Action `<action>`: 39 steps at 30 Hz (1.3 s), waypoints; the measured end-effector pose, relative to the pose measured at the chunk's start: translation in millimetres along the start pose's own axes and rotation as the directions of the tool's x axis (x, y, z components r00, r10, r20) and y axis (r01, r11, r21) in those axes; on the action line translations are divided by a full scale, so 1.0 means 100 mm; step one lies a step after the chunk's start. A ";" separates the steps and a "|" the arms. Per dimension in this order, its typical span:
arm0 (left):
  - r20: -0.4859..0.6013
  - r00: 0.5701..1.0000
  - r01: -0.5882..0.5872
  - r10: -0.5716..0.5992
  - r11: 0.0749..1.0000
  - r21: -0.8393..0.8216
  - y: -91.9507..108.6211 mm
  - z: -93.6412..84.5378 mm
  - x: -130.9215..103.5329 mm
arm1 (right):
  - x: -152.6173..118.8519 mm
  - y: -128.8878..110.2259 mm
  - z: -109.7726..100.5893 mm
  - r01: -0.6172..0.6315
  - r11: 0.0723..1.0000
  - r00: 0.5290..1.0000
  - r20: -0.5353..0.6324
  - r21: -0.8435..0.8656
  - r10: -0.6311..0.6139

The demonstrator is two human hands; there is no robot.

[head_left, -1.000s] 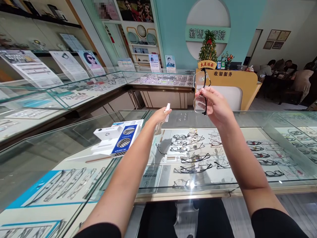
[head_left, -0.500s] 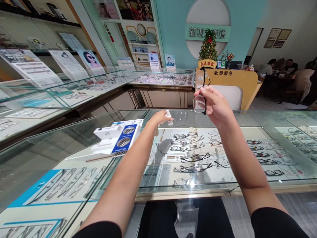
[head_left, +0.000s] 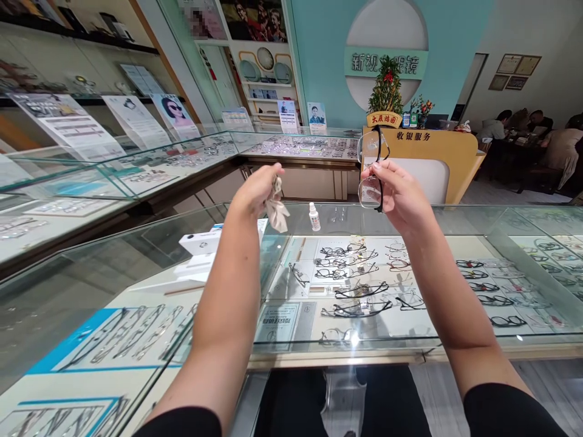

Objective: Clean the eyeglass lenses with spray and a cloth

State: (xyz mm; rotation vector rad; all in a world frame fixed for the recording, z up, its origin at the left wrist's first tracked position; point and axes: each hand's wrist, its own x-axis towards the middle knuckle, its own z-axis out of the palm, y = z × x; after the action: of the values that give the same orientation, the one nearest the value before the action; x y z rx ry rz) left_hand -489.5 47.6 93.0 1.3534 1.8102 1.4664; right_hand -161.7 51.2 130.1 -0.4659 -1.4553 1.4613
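A pair of eyeglasses [head_left: 381,145] with a black frame and clear lenses is held upright on its side by my right hand [head_left: 395,191], pinched near the bridge. My left hand [head_left: 259,189] is raised over the counter, closed on a pale cloth [head_left: 277,213] whose loose end hangs down. Standing on the glass top just right of the cloth is a small white bottle [head_left: 314,217] with printing on it; neither hand touches it.
Below the hands is a glass display counter [head_left: 346,347] with several rows of glasses inside. White boxes [head_left: 200,244] lie left, partly behind my left forearm. A yellow cashier desk [head_left: 455,158] stands beyond, with people [head_left: 537,130] seated at far right.
My left hand has let go of the white bottle, leaving it standing on the counter, and has moved left and up with the cloth. My right hand holds the eyeglasses nearly still.
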 end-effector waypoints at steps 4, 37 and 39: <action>0.098 0.980 -0.094 0.174 0.835 -0.542 0.50 0.19 -0.38 | -0.02 -0.02 0.01 -0.006 1.000 1.000 0.016 0.009 0.006; 0.228 0.922 -0.187 0.314 0.874 -0.449 0.74 0.91 -0.82 | -0.10 -0.08 0.04 0.060 0.998 0.988 0.142 0.033 -0.064; 0.306 0.924 -0.081 0.231 0.897 -0.435 0.76 0.89 -0.82 | -0.08 -0.07 0.01 0.067 0.997 0.989 0.128 0.038 -0.072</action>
State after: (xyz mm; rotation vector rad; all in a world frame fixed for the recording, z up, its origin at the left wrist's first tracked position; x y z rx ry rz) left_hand -351.6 15.2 113.3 1.4483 1.1071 1.4697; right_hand -156.4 42.8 134.1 -0.3016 -1.5308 1.4802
